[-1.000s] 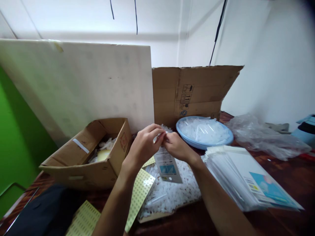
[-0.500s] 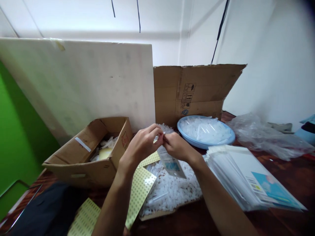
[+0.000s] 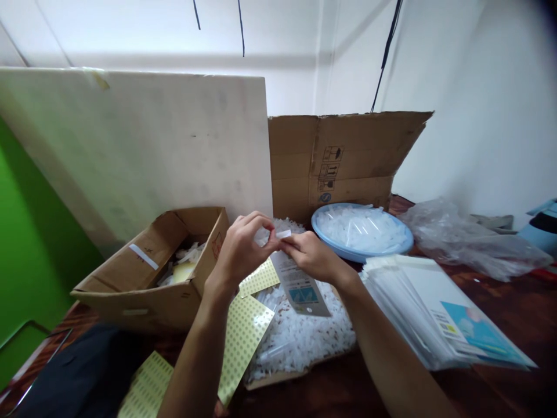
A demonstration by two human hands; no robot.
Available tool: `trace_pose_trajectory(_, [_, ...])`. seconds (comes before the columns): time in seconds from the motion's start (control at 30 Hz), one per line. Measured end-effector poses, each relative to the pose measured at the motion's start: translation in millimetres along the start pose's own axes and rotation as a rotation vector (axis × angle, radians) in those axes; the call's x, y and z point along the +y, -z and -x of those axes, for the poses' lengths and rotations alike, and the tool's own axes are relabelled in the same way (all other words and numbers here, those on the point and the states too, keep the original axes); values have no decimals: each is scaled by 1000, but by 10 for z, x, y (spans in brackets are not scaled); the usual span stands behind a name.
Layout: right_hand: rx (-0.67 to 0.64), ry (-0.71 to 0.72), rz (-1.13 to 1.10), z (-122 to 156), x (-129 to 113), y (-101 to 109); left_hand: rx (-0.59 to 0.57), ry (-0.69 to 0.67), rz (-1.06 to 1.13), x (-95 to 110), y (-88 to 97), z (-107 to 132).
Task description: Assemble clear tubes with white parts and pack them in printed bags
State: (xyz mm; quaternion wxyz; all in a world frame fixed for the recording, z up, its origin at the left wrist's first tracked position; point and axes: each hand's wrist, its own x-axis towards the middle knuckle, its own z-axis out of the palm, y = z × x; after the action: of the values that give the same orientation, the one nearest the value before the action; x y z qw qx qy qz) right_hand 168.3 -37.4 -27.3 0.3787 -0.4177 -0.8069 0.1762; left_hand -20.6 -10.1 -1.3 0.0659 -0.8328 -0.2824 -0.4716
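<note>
A flat printed plastic bag (image 3: 302, 290) with a blue picture panel hangs between my hands, over small white pieces (image 3: 296, 342). My right hand (image 3: 311, 252) is closed on its upper edge. At the bag's upper left corner, my left hand (image 3: 250, 241) is closed in a pinch, thumb against forefinger, with a white flap (image 3: 284, 234) showing between the hands. What exactly lies under the left fingertips is too small to make out. Yellow sheets of round dots (image 3: 246, 342) lie below my left forearm. A stack of similar bags (image 3: 418, 307) rests to the right.
An open cardboard box (image 3: 139, 296) with scraps in it stands at the left. Behind my right hand is a blue basin (image 3: 319, 229) full of translucent white pieces. Crumpled clear plastic (image 3: 470, 238) lies at the far right. Upright cardboard (image 3: 291, 157) and a white board (image 3: 143, 151) stand behind.
My left hand has shifted slightly left, away from the right hand. The white flap now shows between them, and the bag's printed face is more turned to view.
</note>
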Motion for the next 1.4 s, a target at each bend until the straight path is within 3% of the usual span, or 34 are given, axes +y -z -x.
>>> trace_pose_trajectory(0.1, [7, -24, 21, 0, 6, 38, 18, 13, 73, 15, 86, -18])
trace_pose_trajectory(0.2, [20, -4, 46, 3, 15, 55, -60, -62, 153, 77, 129, -12])
trace_pose_trajectory(0.37, [44, -39, 227, 7, 22, 14, -118, -141, 80, 144, 18, 29])
trace_pose_trajectory(0.6, [-4, -84, 477, 1, 2, -23, -171, -191, -42, 74, -81, 60])
trace_pose_trajectory(1.17, [-35, -93, 520, -11, 35, -87, -236, -202, -24, 54, -36, 59])
trace_pose_trajectory(1.4, [-3, -26, 350, 8, 16, -61, -191, -89, 80, 37, -16, 41])
